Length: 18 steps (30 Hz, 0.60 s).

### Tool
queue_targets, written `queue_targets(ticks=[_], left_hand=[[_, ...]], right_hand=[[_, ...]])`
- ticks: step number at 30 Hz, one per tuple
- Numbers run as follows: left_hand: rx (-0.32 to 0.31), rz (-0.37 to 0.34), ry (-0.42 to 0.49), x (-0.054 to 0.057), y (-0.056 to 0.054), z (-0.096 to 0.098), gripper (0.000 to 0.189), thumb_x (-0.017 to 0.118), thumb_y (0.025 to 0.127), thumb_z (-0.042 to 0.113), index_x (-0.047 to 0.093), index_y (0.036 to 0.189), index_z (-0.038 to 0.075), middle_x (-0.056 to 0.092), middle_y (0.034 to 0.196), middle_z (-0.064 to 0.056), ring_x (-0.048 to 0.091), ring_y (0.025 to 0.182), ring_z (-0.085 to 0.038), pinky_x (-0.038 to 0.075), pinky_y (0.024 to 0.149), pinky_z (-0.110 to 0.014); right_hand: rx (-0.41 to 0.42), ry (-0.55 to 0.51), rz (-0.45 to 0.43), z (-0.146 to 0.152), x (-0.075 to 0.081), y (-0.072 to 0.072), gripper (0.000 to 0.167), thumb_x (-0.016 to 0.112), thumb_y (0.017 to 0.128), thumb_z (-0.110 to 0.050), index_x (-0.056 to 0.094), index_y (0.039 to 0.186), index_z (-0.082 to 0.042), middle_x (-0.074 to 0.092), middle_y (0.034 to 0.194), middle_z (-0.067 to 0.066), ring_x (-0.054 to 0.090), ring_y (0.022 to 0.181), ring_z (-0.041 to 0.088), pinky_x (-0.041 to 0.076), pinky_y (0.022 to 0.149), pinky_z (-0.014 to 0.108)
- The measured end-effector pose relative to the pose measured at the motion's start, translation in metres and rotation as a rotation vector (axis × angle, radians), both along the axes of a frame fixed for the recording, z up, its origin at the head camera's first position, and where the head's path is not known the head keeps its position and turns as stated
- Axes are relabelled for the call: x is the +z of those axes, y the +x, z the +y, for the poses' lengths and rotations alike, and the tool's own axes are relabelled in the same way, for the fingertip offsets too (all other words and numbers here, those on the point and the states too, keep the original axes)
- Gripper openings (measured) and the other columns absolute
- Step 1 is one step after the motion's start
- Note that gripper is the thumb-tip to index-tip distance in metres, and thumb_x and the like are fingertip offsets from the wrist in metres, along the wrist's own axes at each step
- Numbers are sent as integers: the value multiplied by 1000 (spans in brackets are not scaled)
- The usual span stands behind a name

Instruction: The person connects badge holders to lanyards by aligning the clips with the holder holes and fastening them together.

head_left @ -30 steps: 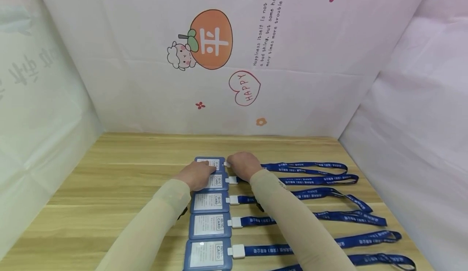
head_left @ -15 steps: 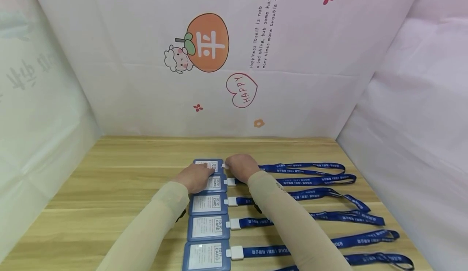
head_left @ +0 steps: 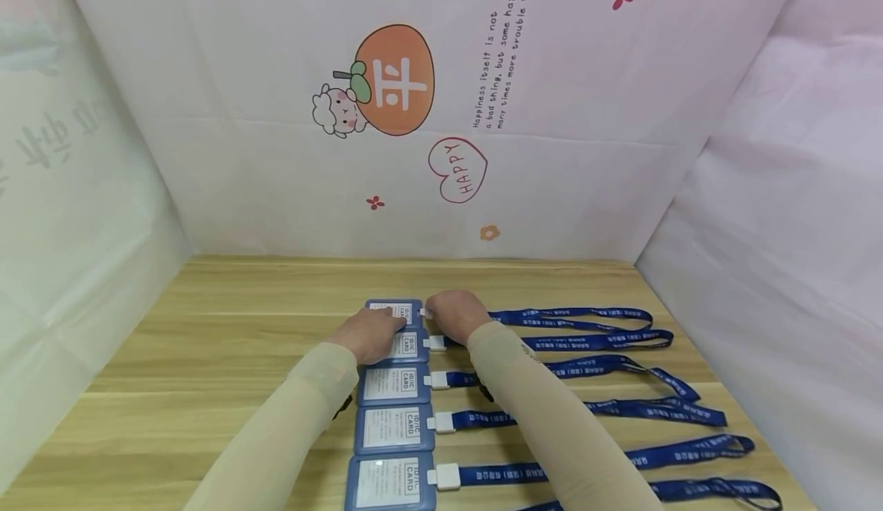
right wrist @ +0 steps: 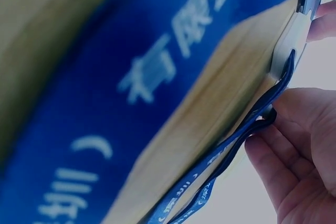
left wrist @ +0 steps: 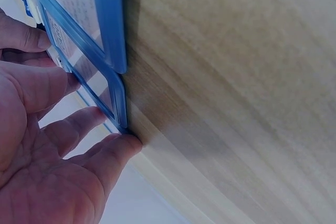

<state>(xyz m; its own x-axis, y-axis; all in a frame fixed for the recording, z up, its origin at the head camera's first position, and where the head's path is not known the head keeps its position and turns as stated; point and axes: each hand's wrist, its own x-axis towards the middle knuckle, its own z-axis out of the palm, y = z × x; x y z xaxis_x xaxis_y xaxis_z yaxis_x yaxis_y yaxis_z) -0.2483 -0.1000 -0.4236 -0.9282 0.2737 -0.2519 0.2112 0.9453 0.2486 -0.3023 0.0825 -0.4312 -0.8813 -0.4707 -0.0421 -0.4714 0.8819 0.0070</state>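
A blue badge holder with an ID/IC card lies farthest back in a column of similar holders. My left hand is over it; in the left wrist view its fingers grip the blue frame along the far edge, with the thumb bent over the card side. Just right of the holder, my right hand pinches the clip end of its blue lanyard. The right wrist view has thumb and fingertips on the dark end of the strap, below a white clip. The right hand covers that clip in the head view.
Several more badge holders run toward me, white clips on their right. Their blue lanyards stretch right across the wooden table. Printed white sheets enclose the back and sides. Another lanyard fills the right wrist view's foreground.
The head view has shifted slightly. Both hands keep their places at the farthest holder and its lanyard clip.
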Motion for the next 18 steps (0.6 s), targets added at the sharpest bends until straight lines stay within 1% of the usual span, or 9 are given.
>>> queue_targets(ticks=[8,14,18], left_hand=[[4,4,-2,-2,-1,0,43,50,110,23,55,153,21,45,163,-12,41,151,-37,37,123,-54],[-6,23,0,-3,0,1,43,50,110,24,55,152,19,46,162,-13,42,150,-38,38,122,-54],[-18,33,-3,-2,1,1,43,50,110,23,55,152,18,46,162,-14,43,149,-39,39,122,-54]], right_hand=[[24,26,8,0,1,-1,20,62,106,-18,79,115,-20,79,113,-2,75,104,16,61,95,32],[31,40,9,0,0,-2,20,64,105,-16,80,116,-20,80,110,-3,74,96,12,61,93,30],[32,46,2,-1,1,-2,19,65,104,-16,79,116,-19,80,110,-2,74,96,12,61,93,30]])
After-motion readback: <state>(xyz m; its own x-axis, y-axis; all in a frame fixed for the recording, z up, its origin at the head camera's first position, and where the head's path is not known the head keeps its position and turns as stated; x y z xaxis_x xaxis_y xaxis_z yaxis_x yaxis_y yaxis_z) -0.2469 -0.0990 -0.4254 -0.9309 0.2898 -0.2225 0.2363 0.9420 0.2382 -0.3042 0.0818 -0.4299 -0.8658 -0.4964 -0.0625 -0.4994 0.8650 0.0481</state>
